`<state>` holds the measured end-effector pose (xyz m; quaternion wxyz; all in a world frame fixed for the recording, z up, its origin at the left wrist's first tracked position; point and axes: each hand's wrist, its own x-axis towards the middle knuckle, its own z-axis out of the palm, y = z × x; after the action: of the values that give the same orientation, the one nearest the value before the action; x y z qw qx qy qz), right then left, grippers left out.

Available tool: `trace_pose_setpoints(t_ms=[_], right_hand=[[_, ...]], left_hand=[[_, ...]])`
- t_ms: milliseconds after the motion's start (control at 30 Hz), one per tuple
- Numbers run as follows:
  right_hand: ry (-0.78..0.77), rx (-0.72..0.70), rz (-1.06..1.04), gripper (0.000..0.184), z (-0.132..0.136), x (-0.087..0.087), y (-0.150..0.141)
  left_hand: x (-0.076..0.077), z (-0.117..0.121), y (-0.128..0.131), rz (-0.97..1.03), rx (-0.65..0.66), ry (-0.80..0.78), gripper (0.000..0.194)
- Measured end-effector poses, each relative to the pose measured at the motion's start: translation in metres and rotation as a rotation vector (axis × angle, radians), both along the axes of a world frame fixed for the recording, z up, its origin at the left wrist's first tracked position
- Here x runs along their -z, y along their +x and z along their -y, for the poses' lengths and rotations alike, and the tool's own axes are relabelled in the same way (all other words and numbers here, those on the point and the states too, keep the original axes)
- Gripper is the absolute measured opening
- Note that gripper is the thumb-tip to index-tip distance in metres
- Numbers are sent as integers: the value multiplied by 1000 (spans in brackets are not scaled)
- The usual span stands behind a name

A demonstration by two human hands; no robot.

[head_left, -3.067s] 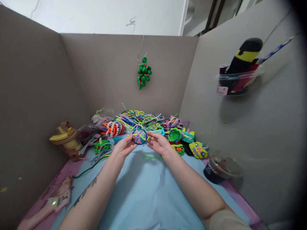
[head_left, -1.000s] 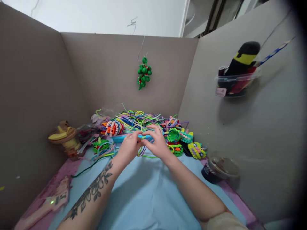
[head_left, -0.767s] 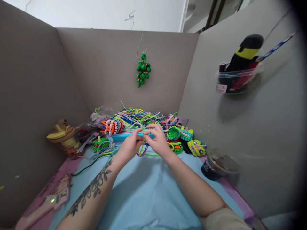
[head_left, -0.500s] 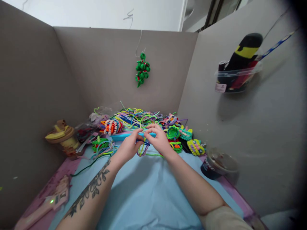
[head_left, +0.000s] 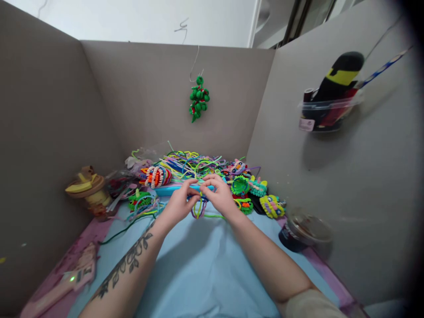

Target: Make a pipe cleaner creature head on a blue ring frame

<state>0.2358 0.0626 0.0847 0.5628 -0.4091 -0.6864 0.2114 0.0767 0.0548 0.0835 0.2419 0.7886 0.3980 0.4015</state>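
My left hand (head_left: 180,203) and my right hand (head_left: 218,196) meet over the middle of the blue cloth (head_left: 212,260), fingertips nearly touching. Both are pinched on a small looped bundle of coloured strands (head_left: 198,213), which look like pipe cleaners. Purple, yellow and blue loops hang below the fingers, and a green strand (head_left: 215,216) runs off to the right. The fingers hide the exact grip point. Just behind the hands lies a long light-blue box (head_left: 165,191), with a heap of loose coloured strands (head_left: 192,164) beyond it.
Small colourful woven figures (head_left: 271,206) sit at right, and a striped orange-white one (head_left: 157,176) at left. A lidded cup (head_left: 298,229) stands right, a yellow-brown cup (head_left: 91,192) left. A pink glue-gun-like tool (head_left: 71,278) lies front left. Grey panels (head_left: 159,88) enclose the table.
The whole view has shifted slightly, everything appearing a little lower. The fingers have adjusted a little on the strands; a blue strand between them shows less now.
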Motion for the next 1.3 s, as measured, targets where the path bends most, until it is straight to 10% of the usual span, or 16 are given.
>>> trace_pose_setpoints(t_ms=[667, 1100, 1300], right_hand=[[252, 34, 303, 9, 9, 7, -11], [-51, 6, 184, 7, -4, 0, 7], [-103, -8, 231, 5, -1, 2, 5]], left_hand=[[2, -9, -4, 375, -178, -176, 36], [1, 1, -2, -171, -253, 475, 21], [2, 3, -1, -141, -248, 366, 23]])
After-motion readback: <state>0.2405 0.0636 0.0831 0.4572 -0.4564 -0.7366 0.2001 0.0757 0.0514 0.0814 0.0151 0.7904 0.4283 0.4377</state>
